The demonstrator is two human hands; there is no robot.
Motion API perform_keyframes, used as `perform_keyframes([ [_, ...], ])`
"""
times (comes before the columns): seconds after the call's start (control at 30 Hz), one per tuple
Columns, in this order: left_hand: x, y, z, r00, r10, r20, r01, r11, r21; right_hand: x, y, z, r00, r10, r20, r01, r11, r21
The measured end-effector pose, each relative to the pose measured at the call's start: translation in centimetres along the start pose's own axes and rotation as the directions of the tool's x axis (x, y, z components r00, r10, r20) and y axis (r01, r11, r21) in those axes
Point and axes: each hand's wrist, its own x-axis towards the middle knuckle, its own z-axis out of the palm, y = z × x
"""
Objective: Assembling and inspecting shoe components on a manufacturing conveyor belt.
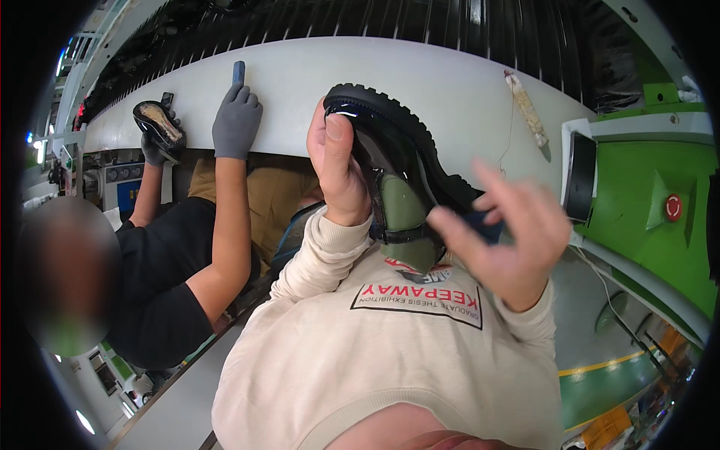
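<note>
My left hand [339, 161] grips a glossy black shoe [390, 139] by its toe end, thumb on the upper. A thick, black lugged sole [421, 133] faces away to the upper right. Inside the shoe sits a green shoe last [401, 202], showing through the opening, with a black strap across it. My right hand [517, 236] is raised beside the heel end, slightly blurred, its fingers spread and holding nothing. Its thumb tip is close to the shoe; whether it touches, I cannot tell.
A co-worker at the left wears grey gloves; one hand holds a black shoe [160, 126], the other a blue block [238, 73]. The white bench [292, 67] borders a dark slatted conveyor [442, 22]. A thread-wound stick [527, 109] lies right, near a green machine [637, 217] with a red button.
</note>
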Motion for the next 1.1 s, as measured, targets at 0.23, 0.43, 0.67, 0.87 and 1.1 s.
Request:
perform_keyframes([
  [0.23, -2.3, 0.7, 0.8, 0.989, -0.148, -0.023, 0.147, 0.988, -0.037, 4.2, 3.0, 5.4, 0.992, -0.056, 0.113, -0.037, 0.725, 0.688],
  [0.43, -3.0, 0.6, -0.2, 0.974, -0.228, 0.014, 0.228, 0.974, -0.006, 3.7, 3.2, 7.0, 0.995, -0.023, 0.095, -0.062, 0.61, 0.79],
  [0.67, -3.2, 0.7, 1.5, 0.991, -0.134, 0.006, 0.134, 0.99, 0.033, 3.7, 2.7, 5.2, 1.0, -0.022, 0.014, 0.008, 0.744, 0.668],
  [0.87, -3.1, -0.5, 0.5, 0.987, -0.161, 0.011, 0.16, 0.986, 0.049, 3.6, 2.1, 4.8, 0.998, 0.045, 0.04, -0.06, 0.791, 0.609],
  [1.1, -2.9, -0.9, 1.0, 0.951, -0.309, 0.02, 0.304, 0.921, -0.244, 2.9, 3.7, 4.8, 0.903, 0.204, 0.378, -0.43, 0.42, 0.799],
])
